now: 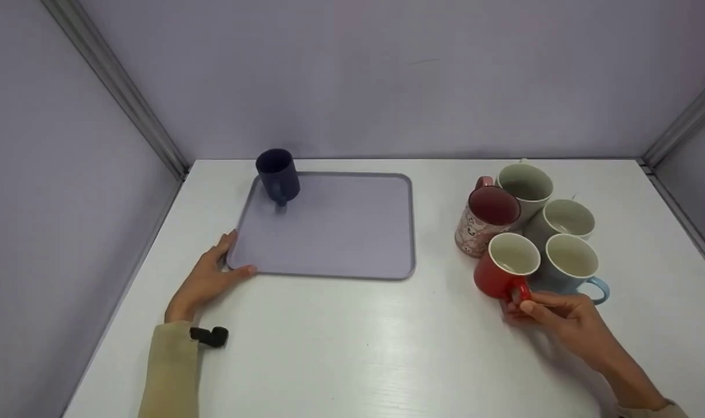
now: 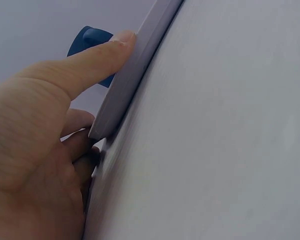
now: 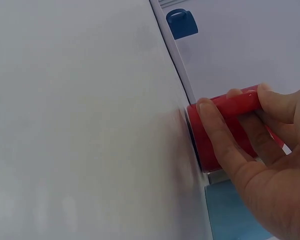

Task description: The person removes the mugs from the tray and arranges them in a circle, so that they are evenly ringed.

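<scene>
At the right, my right hand pinches the handle of a red mug between thumb and fingers. The red mug is upright and looks near or on the table; the right wrist view shows the fingers around its handle. My left hand holds the near left corner of a grey tray, thumb on the front edge and fingers at the left side. In the left wrist view, some fingertips curl by the tray's corner. A dark blue mug stands on the tray's far left corner.
Close around the red mug stand a pink patterned mug, a light blue mug and two pale mugs, one at the back and one at the right. A wall rises behind the white table.
</scene>
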The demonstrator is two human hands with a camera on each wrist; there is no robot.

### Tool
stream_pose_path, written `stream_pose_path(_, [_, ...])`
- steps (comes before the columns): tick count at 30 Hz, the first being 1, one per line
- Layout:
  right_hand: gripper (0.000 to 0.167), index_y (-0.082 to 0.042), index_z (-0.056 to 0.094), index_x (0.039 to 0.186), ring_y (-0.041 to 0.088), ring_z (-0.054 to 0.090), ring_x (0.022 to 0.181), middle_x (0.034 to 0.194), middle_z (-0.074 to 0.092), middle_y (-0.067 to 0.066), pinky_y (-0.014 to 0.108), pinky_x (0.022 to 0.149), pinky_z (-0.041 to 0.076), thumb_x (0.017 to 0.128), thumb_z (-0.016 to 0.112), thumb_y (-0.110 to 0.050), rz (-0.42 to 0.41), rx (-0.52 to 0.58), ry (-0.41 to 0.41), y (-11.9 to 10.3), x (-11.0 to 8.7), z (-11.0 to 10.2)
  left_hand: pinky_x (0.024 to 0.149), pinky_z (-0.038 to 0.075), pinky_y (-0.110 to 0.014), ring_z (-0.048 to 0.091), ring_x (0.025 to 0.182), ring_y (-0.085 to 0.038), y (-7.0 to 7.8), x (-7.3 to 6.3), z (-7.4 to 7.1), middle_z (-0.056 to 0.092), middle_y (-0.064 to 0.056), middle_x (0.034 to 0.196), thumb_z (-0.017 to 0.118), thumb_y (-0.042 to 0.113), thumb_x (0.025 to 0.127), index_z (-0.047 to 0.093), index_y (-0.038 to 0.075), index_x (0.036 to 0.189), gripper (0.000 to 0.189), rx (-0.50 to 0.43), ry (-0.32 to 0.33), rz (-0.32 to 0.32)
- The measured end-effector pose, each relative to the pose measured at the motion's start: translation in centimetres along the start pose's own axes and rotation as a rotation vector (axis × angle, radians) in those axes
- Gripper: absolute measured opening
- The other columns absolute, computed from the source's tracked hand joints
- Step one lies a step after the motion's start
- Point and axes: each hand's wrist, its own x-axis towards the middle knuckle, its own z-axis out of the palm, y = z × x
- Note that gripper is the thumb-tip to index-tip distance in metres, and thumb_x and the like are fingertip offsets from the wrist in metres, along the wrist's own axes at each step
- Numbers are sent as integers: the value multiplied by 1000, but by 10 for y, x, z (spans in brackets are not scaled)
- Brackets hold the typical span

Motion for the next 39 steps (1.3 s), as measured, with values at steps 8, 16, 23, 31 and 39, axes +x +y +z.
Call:
stream_pose_path(8, [27,9,73,128,12,81,100,113,82,10,18,92,60,105,65,-2,-26,-11,12,0,-1,1,135,4,-59,-1,167,-36,0,0,0,2,-14,180,81,58,91,16,20,173,112,20,-1,2])
stream_pose_path(16, [28,10,72,129,15,81,100,114,82,12,21,91,61,105,66,-2,-34,2,4,0,3,2,135,3,-60,-3,167,-35,2,-3,-2,1,-10,181,81,60,90,15,24,173,111,12,-3,-25])
stream_pose_path(23, [27,14,71,127,18,81,102,117,81,13,26,91,63,104,66,1,-50,46,-1,1,8,7,135,4,-59,-2,167,-35,2,-3,-1,1,-12,181,81,58,92,15,22,173,111,15,-6,-11])
stream_pose_path(31, [23,13,74,122,18,82,99,113,81,17,28,89,63,102,68,2,-66,52,37,1,13,17,135,3,-58,-3,167,-36,2,-1,-2,1,-13,180,81,58,91,15,20,173,112,14,-19,1])
stream_pose_path(39, [28,15,72,125,19,82,99,114,79,23,29,90,63,100,71,2,-19,88,65,-2,19,28,135,2,-60,-2,167,-38,4,1,-2,1,-12,180,80,60,91,15,21,173,112,30,-19,3])
